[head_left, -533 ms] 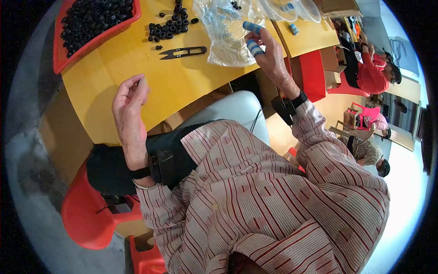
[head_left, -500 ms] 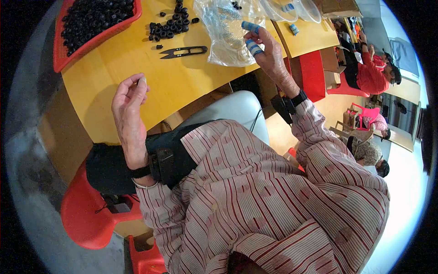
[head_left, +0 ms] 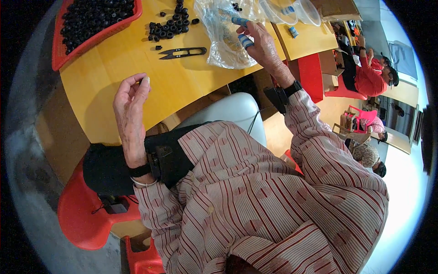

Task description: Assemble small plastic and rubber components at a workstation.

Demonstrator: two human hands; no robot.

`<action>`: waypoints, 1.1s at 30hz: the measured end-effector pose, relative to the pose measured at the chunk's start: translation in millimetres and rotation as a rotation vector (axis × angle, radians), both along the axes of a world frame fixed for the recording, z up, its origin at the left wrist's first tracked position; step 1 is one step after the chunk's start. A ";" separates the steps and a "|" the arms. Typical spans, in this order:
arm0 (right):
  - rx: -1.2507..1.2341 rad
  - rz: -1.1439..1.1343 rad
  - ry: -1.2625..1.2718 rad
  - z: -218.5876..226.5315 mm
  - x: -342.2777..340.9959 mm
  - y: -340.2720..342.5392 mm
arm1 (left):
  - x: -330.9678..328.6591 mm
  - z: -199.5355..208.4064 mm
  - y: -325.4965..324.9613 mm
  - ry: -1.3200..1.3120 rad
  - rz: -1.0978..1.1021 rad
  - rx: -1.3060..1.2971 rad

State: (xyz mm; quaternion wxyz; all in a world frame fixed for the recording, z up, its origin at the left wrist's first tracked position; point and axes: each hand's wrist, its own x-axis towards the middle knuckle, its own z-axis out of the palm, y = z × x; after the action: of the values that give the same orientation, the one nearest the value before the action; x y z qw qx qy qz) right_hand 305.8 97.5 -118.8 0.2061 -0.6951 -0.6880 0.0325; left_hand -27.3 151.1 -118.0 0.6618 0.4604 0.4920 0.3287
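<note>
Little was changed since the earlier frame: the left hand (head_left: pixel 131 98) was raised slightly, fingertips pinched, seemingly on something tiny. Head view: the right hand (head_left: pixel 260 43), blue-taped fingers, was closed on the clear plastic bag (head_left: pixel 223 34) on the yellow table (head_left: pixel 118 68), beside snips (head_left: pixel 182 53) and black rings (head_left: pixel 169 27). Judged step: bag handling; steady grip needed next.

A crumpled clear plastic bag (head_left: pixel 222 34) lies on the yellow surface (head_left: pixel 137 64), beside the black snips. Brown cardboard boxes (head_left: pixel 336 8) sit at the far right end. No labels, signs or screens show clearly.
</note>
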 end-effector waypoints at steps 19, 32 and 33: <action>-0.128 0.028 -0.052 -2.3 -3.1 -1.9 | -1.9 -5.8 -0.6 -0.032 -0.002 0.020; -0.082 0.050 -0.016 2.5 13.7 -10.3 | -1.5 -3.6 3.0 0.004 -0.011 0.009; -0.095 0.059 -0.037 4.8 11.5 -12.2 | -1.5 -4.2 3.1 0.000 -0.012 0.019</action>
State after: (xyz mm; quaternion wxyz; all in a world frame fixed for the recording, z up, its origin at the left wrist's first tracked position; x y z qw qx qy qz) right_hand 317.2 85.3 -113.9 0.1593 -0.6841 -0.7094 0.0582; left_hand -28.8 154.2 -122.1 0.6593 0.4695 0.4863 0.3292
